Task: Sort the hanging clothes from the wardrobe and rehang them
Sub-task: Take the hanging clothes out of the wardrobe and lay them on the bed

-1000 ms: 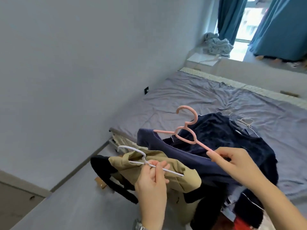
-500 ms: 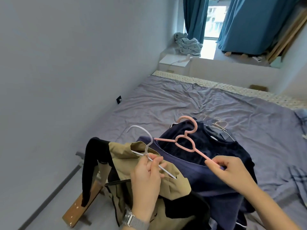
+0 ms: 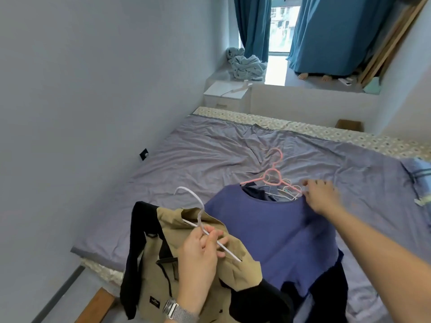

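Head view. The left hand point(image 3: 202, 247) pinches the white hanger point(image 3: 200, 220) at its neck; the tan jacket point(image 3: 186, 271) hangs below it, its small black label too small to read. The right hand point(image 3: 320, 195), blurred, reaches to the pink hanger point(image 3: 272, 178) carrying the blue shirt point(image 3: 275, 234) over the bed point(image 3: 198, 159); whether it grips cannot be told.

I see a pale grey-blue wall point(image 3: 81, 89) running along the left, a dark socket point(image 3: 144, 154) low on it. The bed point(image 3: 210, 159) wears a wrinkled lavender sheet. Beyond it stands a white nightstand point(image 3: 225, 94) — then a raised ledge point(image 3: 314, 89), teal curtains point(image 3: 331, 36) and a bright window point(image 3: 281, 24).
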A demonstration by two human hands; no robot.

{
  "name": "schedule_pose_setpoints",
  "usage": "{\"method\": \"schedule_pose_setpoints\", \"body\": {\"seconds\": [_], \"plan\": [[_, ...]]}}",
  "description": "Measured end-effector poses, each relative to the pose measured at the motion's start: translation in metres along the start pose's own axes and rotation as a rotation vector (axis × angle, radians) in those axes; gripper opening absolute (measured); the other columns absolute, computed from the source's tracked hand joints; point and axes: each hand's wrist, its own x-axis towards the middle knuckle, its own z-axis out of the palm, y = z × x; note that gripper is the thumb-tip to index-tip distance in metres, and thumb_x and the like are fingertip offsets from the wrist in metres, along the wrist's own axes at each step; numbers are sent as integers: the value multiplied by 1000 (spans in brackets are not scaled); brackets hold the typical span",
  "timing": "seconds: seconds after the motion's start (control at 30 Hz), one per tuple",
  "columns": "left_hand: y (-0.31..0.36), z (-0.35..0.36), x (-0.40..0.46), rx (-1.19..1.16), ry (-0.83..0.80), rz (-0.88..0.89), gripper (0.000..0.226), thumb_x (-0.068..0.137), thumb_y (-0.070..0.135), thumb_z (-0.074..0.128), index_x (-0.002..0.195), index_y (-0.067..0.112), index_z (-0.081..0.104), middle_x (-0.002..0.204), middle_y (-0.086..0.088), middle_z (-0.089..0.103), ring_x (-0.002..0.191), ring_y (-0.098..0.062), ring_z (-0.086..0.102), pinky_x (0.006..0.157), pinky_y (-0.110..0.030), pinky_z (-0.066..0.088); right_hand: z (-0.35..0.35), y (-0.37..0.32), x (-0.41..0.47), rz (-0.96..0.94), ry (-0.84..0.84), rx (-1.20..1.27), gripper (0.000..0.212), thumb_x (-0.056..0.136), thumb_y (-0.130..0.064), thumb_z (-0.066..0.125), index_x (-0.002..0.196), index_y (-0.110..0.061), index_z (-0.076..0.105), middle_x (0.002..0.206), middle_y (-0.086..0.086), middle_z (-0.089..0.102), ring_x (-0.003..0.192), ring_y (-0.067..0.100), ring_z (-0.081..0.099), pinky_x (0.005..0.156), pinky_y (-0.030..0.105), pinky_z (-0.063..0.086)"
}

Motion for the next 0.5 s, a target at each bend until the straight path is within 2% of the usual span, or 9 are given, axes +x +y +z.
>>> {"method": "schedule_pose_setpoints", "body": {"seconds": [0.03,0.1,0.23,0.3,0.33,0.37,0.43,0.5], "plan": [[2,4,7,-14,0,-4,8,93,9,54,88,9,59,77,-1,74,71,-9,72,52,-14,50,16,-4,2,70,60,-4,32,89,-31,57,117,-16,54,122,14,58,115,35,51,91,40,41],[3,11,20,-22,-10,-16,9,93,8,52,87,9,59,81,-3,74,73,-11,72,53,-14,51,35,-33,-15,32,18,273,43,87,-37,61,122,-12,55,122,12,60,116,33,53,97,40,41],[-1,19,37,-4,-29,-21,11,94,6,52,85,8,59,79,-5,74,76,-13,72,56,-17,53,9,-99,-116,-206,-395,1033,25,91,-32,61,114,-24,61,109,-11,65,105,7,60,88,18,44],[-6,24,41,2,-47,-11,11,93,6,52,84,7,59,79,-7,73,77,-12,72,59,-18,53,-7,-111,-164,-344,-556,1083,31,88,-38,64,117,-30,57,109,-16,64,100,-2,59,86,15,45],[-8,27,41,7,-62,-9,12,93,6,52,84,7,58,80,-6,73,79,-12,72,61,-18,53,-7,-113,-180,-422,-539,1029,32,88,-41,62,118,-34,54,111,-18,63,102,-3,58,87,16,45],[-9,30,40,6,-79,-9,12,94,7,52,84,7,58,81,-6,73,80,-11,72,63,-19,54,-2,-112,-189,-453,-423,934,27,90,-43,58,116,-38,52,109,-19,61,101,-1,57,87,19,46],[-11,40,36,-6,-128,-31,11,94,8,52,85,8,58,82,-6,73,83,-11,72,67,-24,55,6,-114,-194,-369,-162,786,17,91,-54,43,98,-40,51,91,-17,59,86,4,56,78,28,47],[-10,49,33,0,-183,-29,9,93,9,54,87,11,59,81,-4,74,83,-11,72,68,-24,56,9,-116,-191,-350,3,715,31,88,-62,27,77,-38,43,72,-13,51,69,9,50,65,30,44]]}}
